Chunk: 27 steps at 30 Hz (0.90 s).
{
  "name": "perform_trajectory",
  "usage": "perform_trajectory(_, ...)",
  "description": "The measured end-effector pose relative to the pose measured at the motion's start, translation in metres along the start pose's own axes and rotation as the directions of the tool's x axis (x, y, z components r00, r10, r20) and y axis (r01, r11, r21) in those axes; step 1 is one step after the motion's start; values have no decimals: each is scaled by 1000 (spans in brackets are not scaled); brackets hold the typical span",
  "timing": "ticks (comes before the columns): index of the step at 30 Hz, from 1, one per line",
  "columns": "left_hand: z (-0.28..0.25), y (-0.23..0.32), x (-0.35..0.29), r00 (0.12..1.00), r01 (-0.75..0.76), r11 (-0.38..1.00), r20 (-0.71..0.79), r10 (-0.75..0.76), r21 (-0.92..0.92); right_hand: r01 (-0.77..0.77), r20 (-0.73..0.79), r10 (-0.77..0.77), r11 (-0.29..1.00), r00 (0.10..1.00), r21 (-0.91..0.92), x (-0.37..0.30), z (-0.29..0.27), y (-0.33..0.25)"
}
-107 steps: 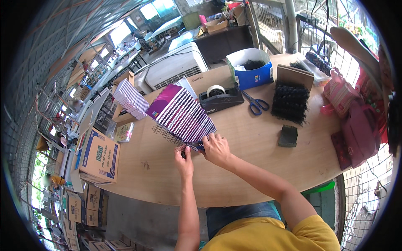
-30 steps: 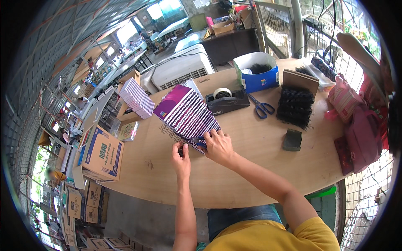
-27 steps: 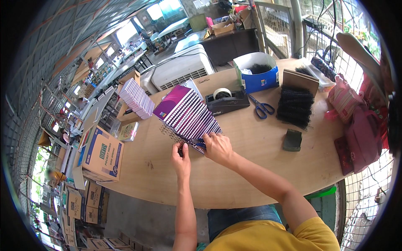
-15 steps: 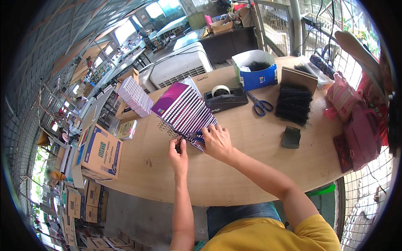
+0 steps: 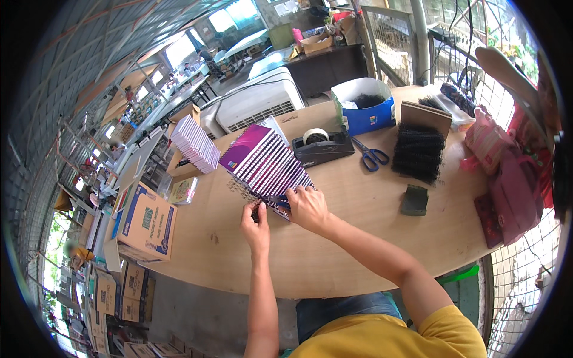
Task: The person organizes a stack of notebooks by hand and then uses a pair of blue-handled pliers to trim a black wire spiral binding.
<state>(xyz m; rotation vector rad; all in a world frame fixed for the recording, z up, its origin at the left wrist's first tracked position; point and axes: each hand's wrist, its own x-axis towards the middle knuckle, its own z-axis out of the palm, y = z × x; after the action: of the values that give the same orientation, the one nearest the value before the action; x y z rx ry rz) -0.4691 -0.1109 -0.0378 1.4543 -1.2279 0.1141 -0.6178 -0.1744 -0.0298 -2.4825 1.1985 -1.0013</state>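
Observation:
A leaning stack of purple-covered spiral notebooks [image 5: 268, 161] stands on the table in front of me, its bound edges showing as black and white stripes. At the stack's lower left, my left hand [image 5: 255, 230] is closed, thumb and fingers pinching dark coil wire [image 5: 256, 212]. My right hand [image 5: 308, 207] is closed at the lower right of the stack, gripping a blue-handled tool [image 5: 277, 201] that points toward the left hand. Its exact kind is mostly hidden by the fingers. Loose coil ends [image 5: 239, 188] stick out along the stack's left side.
Beyond the stack are a black tape dispenser [image 5: 322, 148], blue-handled scissors [image 5: 373, 156] and a blue-white box [image 5: 364, 110]. Black coils [image 5: 418, 152] and a dark block [image 5: 414, 200] lie right, near a maroon bag [image 5: 518, 191]. Another notebook stack [image 5: 194, 144] and a carton [image 5: 145, 222] stand left.
Both hands stay at the lower end of the stack, with only slight shifts of the fingers. The whole view has moved a little; nothing has been let go.

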Motion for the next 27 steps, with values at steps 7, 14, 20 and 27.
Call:
perform_trajectory(7, -5, 2, 0, 997, 61, 997, 39, -64, 52, 17, -41, -17, 1000, 999, -2, -6, -6, 4)
perform_trajectory(14, -7, 4, 5, 998, 8, 998, 62, -12, 69, 51, -116, -54, 998, 992, -27, -2, -13, -3)
perform_trajectory(20, -12, 6, 10, 993, 0, 996, 119, -10, 85, 69, -48, -72, 996, 996, -60, 3, -9, -1)
perform_trajectory(27, -9, 4, 8, 994, -83, 993, 76, 77, 88, 7, 74, -8, 1000, 997, 11, 7, -9, 2)
